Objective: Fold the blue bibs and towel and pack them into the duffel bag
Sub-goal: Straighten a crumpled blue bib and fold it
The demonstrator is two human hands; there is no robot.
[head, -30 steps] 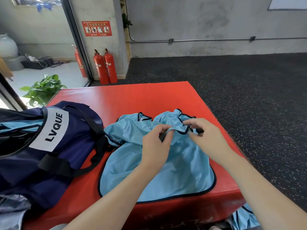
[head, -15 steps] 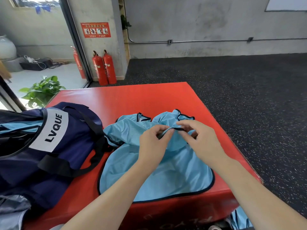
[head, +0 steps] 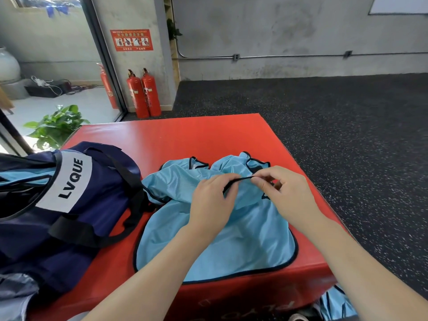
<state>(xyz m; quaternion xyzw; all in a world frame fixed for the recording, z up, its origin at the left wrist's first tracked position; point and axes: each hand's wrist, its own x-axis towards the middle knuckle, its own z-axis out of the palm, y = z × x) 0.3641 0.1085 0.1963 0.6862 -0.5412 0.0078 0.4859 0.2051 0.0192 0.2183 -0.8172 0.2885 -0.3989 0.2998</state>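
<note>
A light blue bib (head: 234, 246) with black trim lies spread on the red padded box (head: 185, 140), its upper part bunched. My left hand (head: 213, 202) and my right hand (head: 282, 193) both pinch the same stretch of black edging near the bib's top, drawn taut between them. The navy duffel bag (head: 76, 205), labelled LVQUE, sits on the box's left side. Light blue fabric shows inside its opening (head: 20, 179). More blue fabric (head: 335, 302) lies on the floor below the box's near right corner.
The bag's black strap (head: 136, 193) loops onto the box beside the bib. Dark speckled flooring (head: 347, 135) surrounds the box on the right. Red fire extinguishers (head: 143, 93) and a potted plant (head: 55, 126) stand beyond the box by a glass door.
Both hands have shifted slightly along the bib's top. They have drawn the black edging out into a straight, taut line between the fingertips.
</note>
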